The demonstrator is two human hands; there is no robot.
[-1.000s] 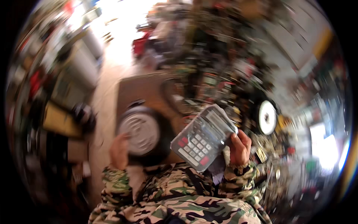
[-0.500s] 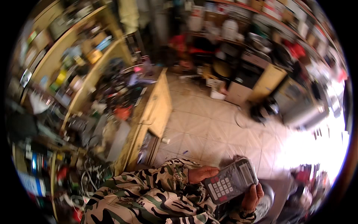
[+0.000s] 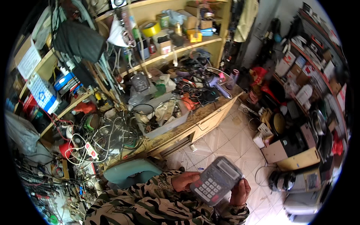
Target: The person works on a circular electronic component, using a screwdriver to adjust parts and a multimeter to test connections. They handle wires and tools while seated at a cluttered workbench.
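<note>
Calculator braced between two hands

The left hand [image 3: 185, 181] is partly closed, its thumb and fingers gripping the near-left edge of a grey desktop calculator [image 3: 216, 180]. The right hand [image 3: 240, 192] curls its fingers and thumb about the opposite edge. The calculator lies between them, tilted, keys and display facing up; holding it by its sides probably steadies it while leaving both readable. Left of the left hand is a green plastic chair [image 3: 116, 174]. Beyond that hand, a wooden workbench [image 3: 213, 120] carries a grey plastic tray [image 3: 168, 127], whose walls seemingly serve to contain loose parts amid the clutter.
</note>
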